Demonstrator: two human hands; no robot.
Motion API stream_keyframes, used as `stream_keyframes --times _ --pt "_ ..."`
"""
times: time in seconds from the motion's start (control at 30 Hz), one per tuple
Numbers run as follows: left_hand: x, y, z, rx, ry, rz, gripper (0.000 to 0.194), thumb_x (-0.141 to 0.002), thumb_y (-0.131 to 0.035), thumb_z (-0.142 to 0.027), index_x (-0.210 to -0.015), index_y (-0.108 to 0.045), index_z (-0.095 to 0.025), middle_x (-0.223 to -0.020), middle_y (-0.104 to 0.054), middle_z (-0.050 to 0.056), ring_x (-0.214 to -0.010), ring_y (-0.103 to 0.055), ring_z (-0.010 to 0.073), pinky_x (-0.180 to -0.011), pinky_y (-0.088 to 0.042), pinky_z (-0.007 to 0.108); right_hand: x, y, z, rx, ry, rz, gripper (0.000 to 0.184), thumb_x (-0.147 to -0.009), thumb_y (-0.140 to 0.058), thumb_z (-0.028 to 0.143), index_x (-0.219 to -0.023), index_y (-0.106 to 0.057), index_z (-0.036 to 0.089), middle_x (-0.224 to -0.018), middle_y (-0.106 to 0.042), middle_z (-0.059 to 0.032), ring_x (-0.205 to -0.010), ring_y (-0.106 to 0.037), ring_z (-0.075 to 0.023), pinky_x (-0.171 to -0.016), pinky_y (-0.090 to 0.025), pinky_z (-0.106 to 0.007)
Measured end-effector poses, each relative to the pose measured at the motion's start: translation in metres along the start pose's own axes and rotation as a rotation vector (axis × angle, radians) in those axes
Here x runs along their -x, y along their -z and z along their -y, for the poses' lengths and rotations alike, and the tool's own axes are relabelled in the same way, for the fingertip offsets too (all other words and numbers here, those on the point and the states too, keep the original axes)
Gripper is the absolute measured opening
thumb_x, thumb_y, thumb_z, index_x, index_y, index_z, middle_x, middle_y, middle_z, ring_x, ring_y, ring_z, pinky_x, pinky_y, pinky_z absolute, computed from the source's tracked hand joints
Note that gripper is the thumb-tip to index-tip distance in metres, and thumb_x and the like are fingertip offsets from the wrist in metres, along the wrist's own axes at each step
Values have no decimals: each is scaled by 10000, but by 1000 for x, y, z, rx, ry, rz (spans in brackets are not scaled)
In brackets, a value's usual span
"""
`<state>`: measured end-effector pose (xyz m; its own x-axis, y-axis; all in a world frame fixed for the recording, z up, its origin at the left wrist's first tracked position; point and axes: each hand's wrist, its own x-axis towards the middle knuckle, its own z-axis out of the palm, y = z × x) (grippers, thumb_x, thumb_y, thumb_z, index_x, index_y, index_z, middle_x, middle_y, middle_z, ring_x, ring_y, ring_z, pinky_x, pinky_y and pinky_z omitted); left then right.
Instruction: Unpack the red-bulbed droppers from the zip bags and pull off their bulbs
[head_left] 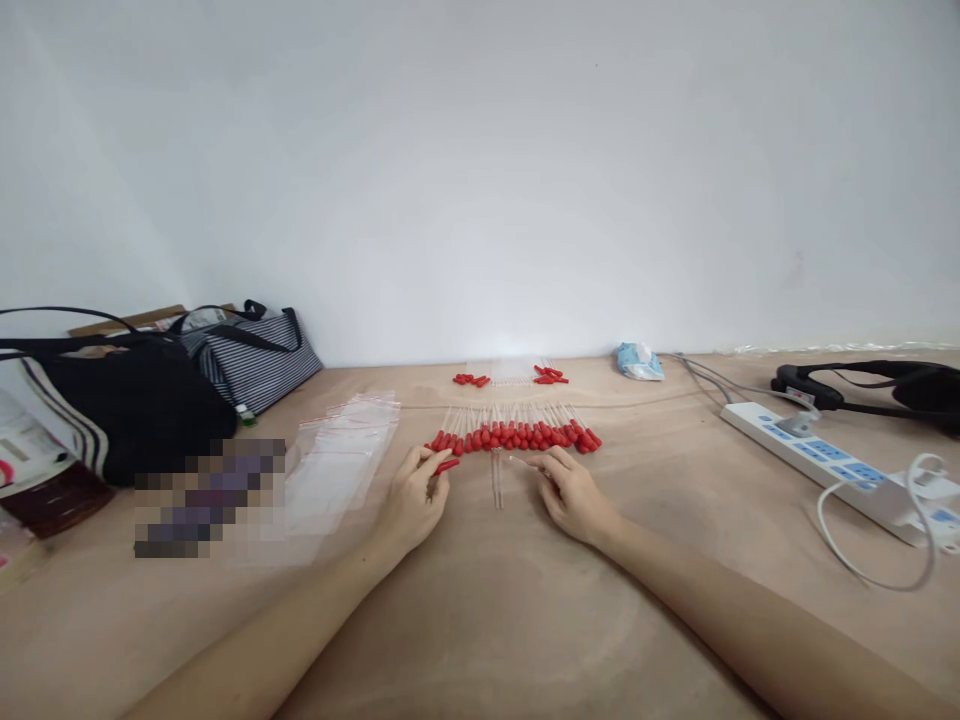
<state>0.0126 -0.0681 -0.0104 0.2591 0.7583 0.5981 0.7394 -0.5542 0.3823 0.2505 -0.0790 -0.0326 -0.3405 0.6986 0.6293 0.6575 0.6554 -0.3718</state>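
My left hand point(420, 492) pinches a red rubber bulb point(448, 466) between thumb and fingertips. In my right hand point(568, 488) is a thin clear glass tube point(517, 459), its tip pointing left toward the bulb; the two are apart. Between my hands a few more clear glass tubes point(497, 482) lie on the table. Just beyond them spreads a wide row of glass droppers point(517, 434), red bulbs toward me and clear stems pointing away. Loose red bulbs lie farther back in a left pile point(471, 380) and a right pile point(551, 375).
Clear zip bags point(337, 460) are stacked at left, beside a blurred patch point(210, 497). Behind them stand a black bag point(135, 400) and a striped bag point(255, 355). A power strip point(832, 465) with cables, a blue tissue pack point(639, 361) and a black strapped device point(862, 390) occupy the right.
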Motion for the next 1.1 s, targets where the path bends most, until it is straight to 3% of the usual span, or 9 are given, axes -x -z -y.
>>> stream_keyframes --times 0.23,0.4,0.5,0.7,0.9,1.1 --pt "-6 0 9 6 82 50 34 -721 -483 -192 -741 -508 -180 -710 -501 -8 -597 -498 107 -556 -445 226 -14 -17 2 10 -28 -75 178 -740 -388 44 -752 -513 171 -764 -486 -43 -669 -499 -132 -617 -438 -248" --pt "-6 -2 8 53 125 93 96 -708 -549 -269 -732 -531 -178 -685 -496 -18 -559 -493 98 -525 -442 219 -17 -19 9 -28 -11 -3 156 -760 -430 84 -776 -561 165 -834 -500 -58 -717 -514 -130 -662 -453 -252" --pt "-5 -3 10 74 132 109 143 -718 -555 -318 -746 -542 -179 -687 -504 -18 -554 -503 97 -525 -450 219 -16 -15 14 -87 -23 71 95 -766 -508 194 -817 -583 166 -869 -512 -57 -674 -510 -113 -622 -460 -247" --pt "-4 -2 12 55 146 95 143 -724 -556 -298 -803 -557 -180 -738 -538 -6 -581 -523 104 -546 -458 227 -14 -9 18 -124 -7 146 331 -734 -572 414 -940 -587 154 -930 -530 -79 -784 -531 -154 -682 -472 -290" --pt "-8 2 3 -65 -9 43 153 -752 -549 -310 -841 -565 -186 -830 -584 30 -824 -545 183 -747 -438 319 -10 -6 14 -117 -31 106 206 -791 -518 313 -907 -591 159 -869 -540 -70 -765 -534 -147 -678 -470 -289" --pt "-37 -13 0 -204 -51 137 261 -723 -585 -293 -960 -596 -184 -907 -632 57 -886 -539 231 -787 -406 373 2 8 4 -111 -42 91 150 -791 -510 248 -887 -592 167 -897 -544 -75 -812 -542 -159 -731 -468 -308"
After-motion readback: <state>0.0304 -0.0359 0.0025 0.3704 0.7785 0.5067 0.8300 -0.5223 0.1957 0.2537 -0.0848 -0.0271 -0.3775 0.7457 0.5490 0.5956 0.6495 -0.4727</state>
